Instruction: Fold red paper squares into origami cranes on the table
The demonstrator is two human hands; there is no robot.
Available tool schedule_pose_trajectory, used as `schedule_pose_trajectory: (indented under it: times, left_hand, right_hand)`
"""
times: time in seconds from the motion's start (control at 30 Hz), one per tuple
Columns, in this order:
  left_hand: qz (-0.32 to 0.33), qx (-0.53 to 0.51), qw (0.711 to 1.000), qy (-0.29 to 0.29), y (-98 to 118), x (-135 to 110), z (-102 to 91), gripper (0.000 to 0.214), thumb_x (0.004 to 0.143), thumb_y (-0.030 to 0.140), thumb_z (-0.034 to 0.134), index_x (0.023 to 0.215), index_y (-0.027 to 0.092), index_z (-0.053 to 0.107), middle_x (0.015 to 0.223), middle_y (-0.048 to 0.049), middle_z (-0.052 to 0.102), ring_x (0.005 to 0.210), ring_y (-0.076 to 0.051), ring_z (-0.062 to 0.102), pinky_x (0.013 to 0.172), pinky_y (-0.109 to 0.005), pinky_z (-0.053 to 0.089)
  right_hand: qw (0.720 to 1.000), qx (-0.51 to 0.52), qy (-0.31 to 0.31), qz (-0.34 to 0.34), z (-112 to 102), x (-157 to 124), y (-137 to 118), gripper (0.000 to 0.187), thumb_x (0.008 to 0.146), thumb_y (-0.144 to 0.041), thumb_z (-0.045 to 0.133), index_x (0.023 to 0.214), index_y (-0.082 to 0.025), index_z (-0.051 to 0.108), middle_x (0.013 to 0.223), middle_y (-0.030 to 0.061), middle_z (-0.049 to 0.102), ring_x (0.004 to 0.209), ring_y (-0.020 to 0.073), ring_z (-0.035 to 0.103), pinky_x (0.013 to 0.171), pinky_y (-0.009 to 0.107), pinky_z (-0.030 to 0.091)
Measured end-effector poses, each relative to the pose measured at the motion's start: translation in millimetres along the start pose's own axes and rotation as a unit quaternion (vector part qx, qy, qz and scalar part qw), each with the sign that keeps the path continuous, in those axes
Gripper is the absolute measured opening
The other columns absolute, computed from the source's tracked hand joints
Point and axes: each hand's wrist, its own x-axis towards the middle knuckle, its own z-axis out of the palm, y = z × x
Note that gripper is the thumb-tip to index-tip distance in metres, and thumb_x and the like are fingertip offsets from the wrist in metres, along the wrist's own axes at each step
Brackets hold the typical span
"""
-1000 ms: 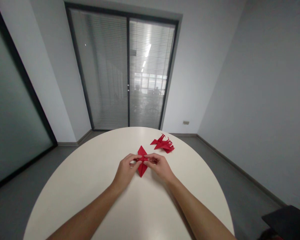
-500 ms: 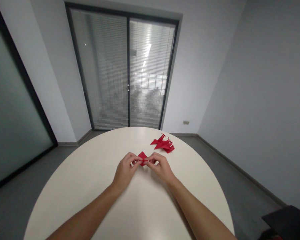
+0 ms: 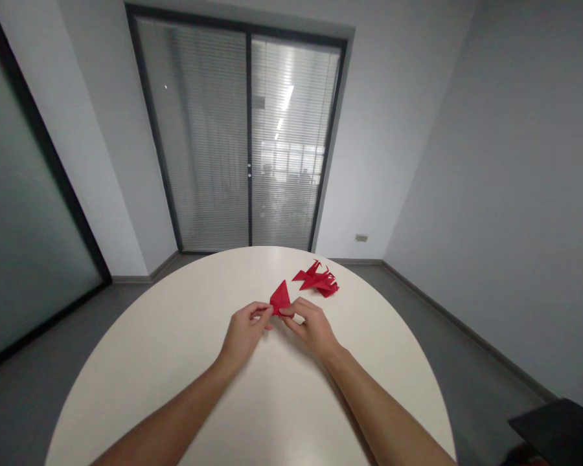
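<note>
A piece of folded red origami paper (image 3: 280,295) is held between my two hands, its pointed flap standing up and away from me. My left hand (image 3: 245,327) pinches its lower left edge between thumb and fingers. On the other side, my right hand (image 3: 311,323) grips the lower right edge, the thumb on the near face. The fingertips cover the paper's lower part. Just beyond my right hand, several folded red paper cranes (image 3: 318,279) lie bunched together on the table.
The round white table (image 3: 175,349) spans the lower view, its curved far edge just past the cranes. Beyond stand glass doors with blinds (image 3: 214,142). A dark object (image 3: 558,427), partly cut off, is at the lower right.
The red paper has changed from a small, flattened diamond between my fingertips to a taller pointed flap. My hands have shifted only slightly; the cranes have stayed put.
</note>
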Motion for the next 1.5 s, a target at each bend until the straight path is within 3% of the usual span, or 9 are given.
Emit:
schedule_pose_trajectory:
  times: [0.17,0.37,0.5,0.6,0.67,0.8,1.0,1.27,1.5]
  left_hand:
    - [-0.089,-0.070,0.994,0.006,-4.4,4.8,-0.5,0.045,0.067,0.048,0.080,0.094,0.018,0.059,0.076,-0.0058,0.076,0.061,-0.019,0.071,0.050,-0.022,0.043]
    - [-0.114,-0.090,0.989,0.000,-2.2,4.2,-1.9,0.050,0.065,0.042,0.082,0.102,0.014,0.066,0.084,-0.0104,0.077,0.070,-0.020,0.072,0.053,-0.023,0.045]
    - [-0.111,-0.066,0.992,-0.003,-2.0,4.5,-1.0,0.038,0.063,0.039,0.081,0.090,0.015,0.069,0.077,-0.0080,0.076,0.066,-0.019,0.069,0.052,-0.023,0.043]
    - [-0.116,-0.055,0.992,-0.011,-3.0,4.9,-0.2,0.033,0.061,0.036,0.081,0.083,0.015,0.068,0.072,-0.0058,0.074,0.061,-0.017,0.066,0.051,-0.023,0.041]
    - [-0.118,-0.047,0.992,-0.022,-3.3,4.6,0.2,0.033,0.060,0.036,0.081,0.082,0.016,0.067,0.070,-0.0050,0.073,0.059,-0.015,0.063,0.052,-0.023,0.040]
    - [-0.121,-0.024,0.992,-0.038,-3.0,4.0,0.4,0.036,0.064,0.045,0.078,0.082,0.015,0.068,0.076,-0.0058,0.073,0.063,-0.015,0.062,0.054,-0.023,0.041]
    - [-0.096,-0.020,0.994,-0.046,-1.4,4.0,-0.5,0.042,0.064,0.050,0.077,0.086,0.016,0.069,0.079,-0.0073,0.073,0.066,-0.017,0.063,0.053,-0.023,0.041]
    - [-0.065,-0.007,0.995,-0.070,-5.1,4.1,-2.1,0.036,0.063,0.049,0.079,0.067,0.016,0.064,0.066,-0.0022,0.066,0.057,-0.014,0.056,0.050,-0.023,0.039]
    - [-0.082,-0.003,0.993,-0.083,-5.8,3.8,-2.1,0.033,0.065,0.045,0.076,0.078,0.016,0.068,0.072,-0.0046,0.069,0.060,-0.015,0.057,0.049,-0.022,0.038]
  right_hand:
    - [1.000,-0.017,-0.021,-0.002,-0.5,-0.8,-5.4,0.010,0.093,-0.023,0.063,0.097,-0.023,0.072,0.090,0.0053,0.069,0.084,0.0190,0.064,0.077,0.031,0.049]
    - [0.994,0.084,0.000,0.073,1.9,0.5,-7.8,0.012,0.093,-0.030,0.063,0.097,-0.023,0.072,0.097,0.0065,0.068,0.092,0.0205,0.065,0.084,0.035,0.050]
    - [0.957,0.231,0.027,0.175,11.8,-1.2,3.8,0.024,0.085,-0.035,0.071,0.101,-0.023,0.058,0.089,0.0015,0.065,0.079,0.0169,0.063,0.072,0.030,0.049]
    - [0.933,0.297,0.030,0.200,14.7,-1.7,13.2,0.043,0.080,-0.038,0.076,0.113,-0.024,0.053,0.087,-0.0002,0.064,0.077,0.0156,0.062,0.071,0.029,0.048]
    - [0.931,0.298,0.015,0.208,13.1,-1.3,17.2,0.046,0.079,-0.040,0.076,0.117,-0.022,0.056,0.087,0.0011,0.065,0.078,0.0162,0.062,0.073,0.030,0.047]
    - [0.935,0.279,-0.030,0.218,8.2,-0.8,19.2,0.030,0.081,-0.040,0.074,0.099,-0.018,0.067,0.087,0.0043,0.070,0.077,0.0168,0.062,0.076,0.032,0.046]
    - [0.913,0.325,-0.056,0.238,7.6,-2.8,14.3,0.030,0.078,-0.040,0.077,0.093,-0.017,0.066,0.086,0.0045,0.071,0.073,0.0155,0.062,0.071,0.031,0.046]
    - [0.914,0.308,-0.063,0.256,3.4,-2.6,13.5,0.036,0.075,-0.048,0.079,0.083,-0.016,0.064,0.075,0.0018,0.068,0.063,0.0132,0.057,0.063,0.028,0.042]
    - [0.916,0.305,-0.076,0.250,2.0,-3.4,15.2,0.036,0.076,-0.047,0.079,0.085,-0.016,0.063,0.075,0.0008,0.068,0.064,0.0132,0.058,0.062,0.027,0.042]
